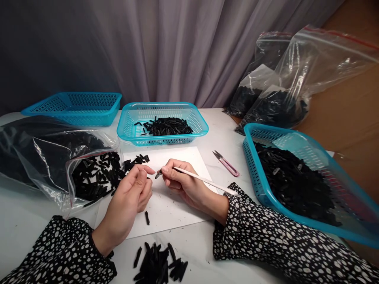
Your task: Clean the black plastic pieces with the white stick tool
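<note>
My right hand point(180, 181) grips a slim white craft knife point(204, 180) like a pen, blade tip pointing left. My left hand point(134, 195) is curled, fingertips pinched together right at the blade tip; a small black piece may sit in the pinch, but I cannot make it out. Both hands hover over a white sheet point(171, 221) on the table. One loose black strip point(147, 217) lies on the sheet below my left hand. A pile of black strips point(158, 264) lies near the table's front edge.
An open clear bag of black pieces point(94, 177) lies left. A teal basket with black pieces point(162, 123) stands behind the sheet, an empty one point(74, 107) far left, a full one point(296, 185) right. Pink snips point(226, 163) lie beside the sheet. More bags point(275, 102) stand back right.
</note>
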